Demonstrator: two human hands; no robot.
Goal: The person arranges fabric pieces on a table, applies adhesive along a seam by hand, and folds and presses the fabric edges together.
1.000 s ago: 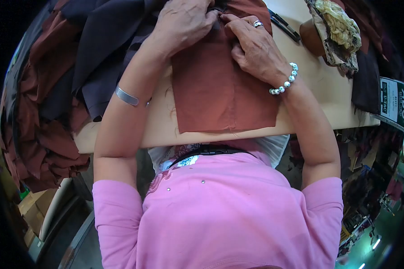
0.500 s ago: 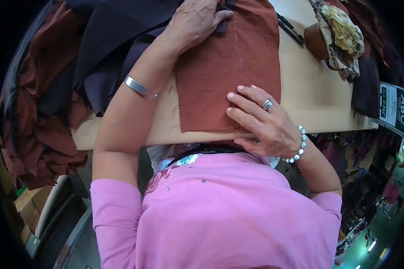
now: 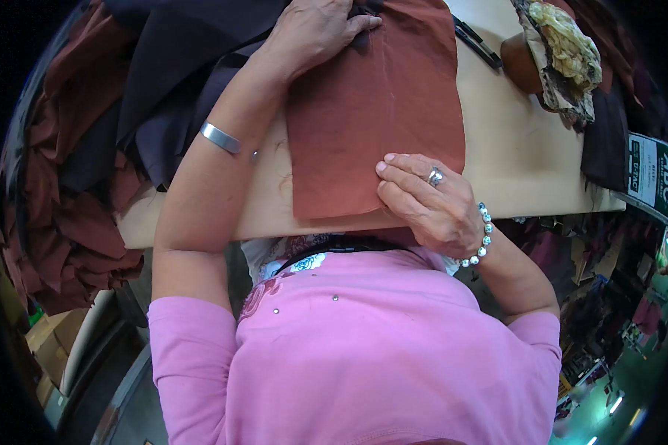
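Observation:
A rust-brown piece of cloth (image 3: 341, 141) lies flat, with a faint seam or crease line running down its middle. My left hand (image 3: 312, 33) rests at its upper left, the thumb stretched onto the cloth by a small dark scrap. The left fingertips are partly cut off by the top of the view. My right hand (image 3: 430, 200) is closed on the cloth's lower right edge, fingers pressed together over it near the crease line. The right thumb is hidden.
Dark fabric pieces (image 3: 178, 81) and a heap of rust-brown pieces (image 3: 67, 230) lie at the left. A black pen-like tool (image 3: 477, 43) lies beyond the cloth. At the right are a brown round object (image 3: 521, 65), a crumpled yellowish bundle (image 3: 569, 48) and a green-white box (image 3: 652, 174).
My right hand has drawn its fingers together and slid slightly down, the thumb now out of sight. My left hand has shifted slightly up and left. The cloth has moved slightly left.

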